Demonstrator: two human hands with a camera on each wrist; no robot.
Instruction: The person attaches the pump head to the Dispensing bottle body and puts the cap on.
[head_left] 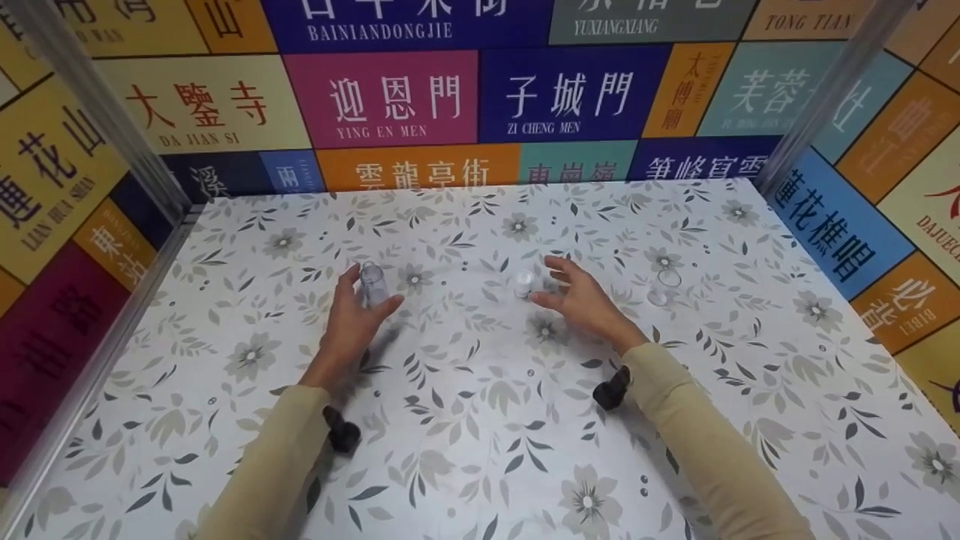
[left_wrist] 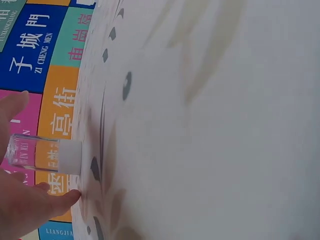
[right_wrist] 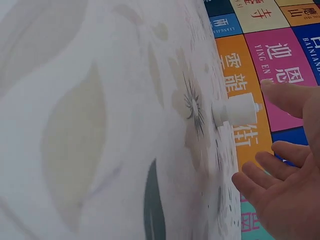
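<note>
A small clear cylindrical container with a white lower part [left_wrist: 70, 156] stands upright at the left of the table. My left hand [head_left: 350, 319] is spread around it, thumb on one side and fingers on the other, with gaps showing in the left wrist view. Toward the middle stands a small white piece with a short nozzle on top [right_wrist: 240, 110]. Close at its right is my right hand [head_left: 585, 300], thumb and fingers apart and nothing between them. The thumb tip overlaps the white piece's edge in the head view.
A small clear cap-like piece [head_left: 663, 289] lies to the right of my right hand. The table [head_left: 465, 420] has a white cloth with grey flowers and leaves. Panels with coloured signs [head_left: 382, 97] stand along its back and sides.
</note>
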